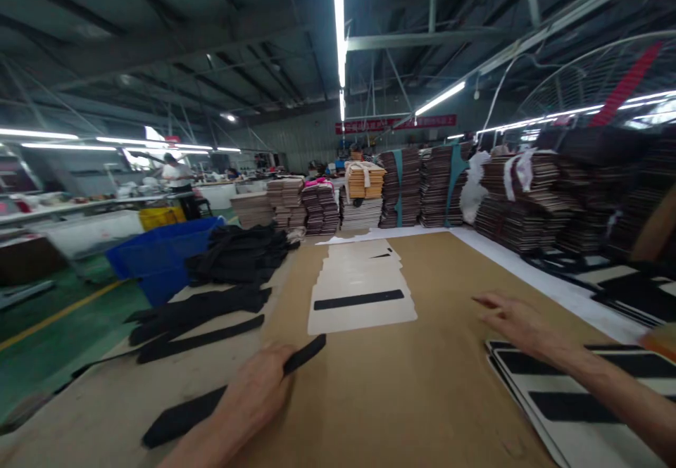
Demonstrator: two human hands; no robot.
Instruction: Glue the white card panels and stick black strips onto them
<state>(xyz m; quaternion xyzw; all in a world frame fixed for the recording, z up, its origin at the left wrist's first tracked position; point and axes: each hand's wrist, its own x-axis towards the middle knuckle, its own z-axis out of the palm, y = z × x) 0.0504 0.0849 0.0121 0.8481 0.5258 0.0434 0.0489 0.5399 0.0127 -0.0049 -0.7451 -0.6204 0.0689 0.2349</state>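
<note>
My left hand (264,383) is closed on a black fabric strip (306,354), whose end sticks out past the fingers over the brown board (422,383). Another black length (184,415) lies left of the wrist; whether it belongs to the same strip is hidden by the hand. Above the board, my right hand (510,320) has its fingers drawn together, with a small dark tip at the fingertips that I cannot make out. Ahead, overlapping pale panels (364,317) lie on the board, the nearest bearing a black strip (359,300). Pale panels with black bands (575,406) are stacked under my right forearm.
Black fabric strips (201,313) and a heap of black pieces (237,250) lie at left, beside a blue bin (163,250). Tall stacks of dark panels (401,190) line the far side. A large fan (596,77) stands at right. A person (177,176) is far left.
</note>
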